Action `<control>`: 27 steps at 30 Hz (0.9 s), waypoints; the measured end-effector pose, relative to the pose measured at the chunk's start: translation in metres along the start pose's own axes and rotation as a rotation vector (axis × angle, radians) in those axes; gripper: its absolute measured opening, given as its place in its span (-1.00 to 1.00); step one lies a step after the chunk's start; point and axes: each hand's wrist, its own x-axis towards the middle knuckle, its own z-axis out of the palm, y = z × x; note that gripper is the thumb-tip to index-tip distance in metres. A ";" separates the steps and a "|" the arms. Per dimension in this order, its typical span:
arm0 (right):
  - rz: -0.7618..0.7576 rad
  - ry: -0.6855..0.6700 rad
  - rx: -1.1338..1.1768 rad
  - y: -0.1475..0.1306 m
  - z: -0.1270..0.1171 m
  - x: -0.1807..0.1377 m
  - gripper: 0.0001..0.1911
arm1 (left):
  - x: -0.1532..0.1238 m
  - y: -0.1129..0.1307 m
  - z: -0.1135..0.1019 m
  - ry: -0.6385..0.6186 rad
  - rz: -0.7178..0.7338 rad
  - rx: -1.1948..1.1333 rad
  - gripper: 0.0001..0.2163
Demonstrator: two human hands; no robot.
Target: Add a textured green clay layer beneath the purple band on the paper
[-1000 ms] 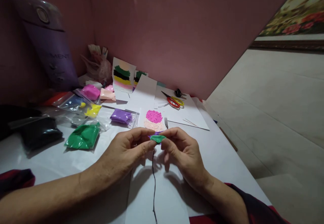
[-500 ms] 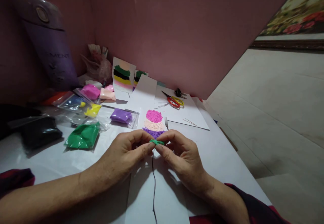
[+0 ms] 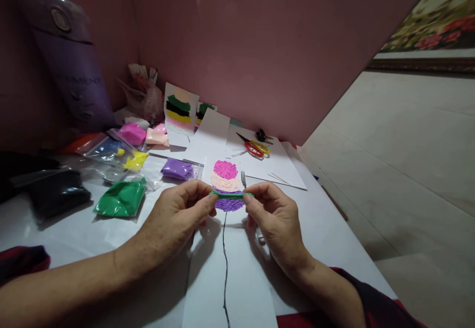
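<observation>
A thin green clay strip (image 3: 230, 195) is stretched between both hands. My left hand (image 3: 178, 219) pinches its left end and my right hand (image 3: 272, 216) pinches its right end. The strip hangs just above a white paper sheet (image 3: 230, 278) that carries a clay picture (image 3: 226, 182) made of pink, peach and purple bands, with a black line running down from it. A small fork (image 3: 244, 178) lies on the paper beside the picture, partly hidden under my right hand.
Bags of clay lie at the left: green (image 3: 120, 198), purple (image 3: 178, 168), yellow (image 3: 135, 160), pink (image 3: 132, 133) and black (image 3: 57, 194). Scissors with red and yellow handles (image 3: 254, 147) rest on paper at the back. A striped clay card (image 3: 180, 110) leans on the wall. The table edge (image 3: 334, 202) runs along the right.
The green clay was a short lump pinched between my fingertips. My hands have drawn apart and moved up a little, and the clay is now a long thin strip.
</observation>
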 end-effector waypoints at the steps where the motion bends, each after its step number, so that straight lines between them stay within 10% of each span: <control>1: 0.003 0.003 0.011 0.001 0.000 0.000 -0.88 | 0.000 0.000 0.000 0.003 -0.008 -0.002 -0.84; 12: -0.036 -0.308 -0.016 0.002 -0.002 -0.006 -0.86 | -0.002 0.004 0.002 -0.188 0.038 -0.049 -0.88; 27: -0.211 -0.273 -0.152 0.002 -0.001 -0.007 -0.96 | -0.001 0.004 -0.001 -0.226 0.046 0.069 -0.84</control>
